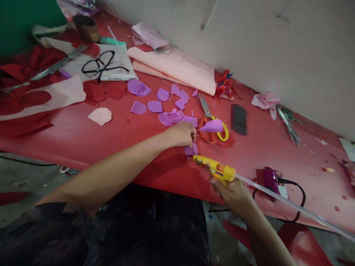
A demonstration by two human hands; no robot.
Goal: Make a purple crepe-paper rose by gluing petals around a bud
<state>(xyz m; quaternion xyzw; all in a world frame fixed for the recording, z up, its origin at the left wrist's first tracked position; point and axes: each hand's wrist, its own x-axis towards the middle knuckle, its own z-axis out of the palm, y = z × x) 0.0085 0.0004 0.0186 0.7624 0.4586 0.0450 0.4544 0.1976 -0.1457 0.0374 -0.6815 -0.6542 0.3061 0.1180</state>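
My left hand (181, 133) is closed on a thin wire stem that carries a purple paper bud (212, 126), and a purple petal (191, 149) hangs under its fingers. My right hand (231, 188) grips a yellow glue gun (215, 168) whose nozzle points at that petal. A long clear glue stick (291, 205) trails from the back of the gun to the right. Several cut purple petals (166, 107) lie on the red table (83, 136) just beyond my left hand.
Orange and yellow scissors (210, 125) lie behind the bud. A purple glue gun (273, 181) with a black cord rests at the right. Black glasses (101, 66), pink paper sheets (174, 64), a pink paper flower (266, 100), red paper scraps and pliers (288, 123) lie around.
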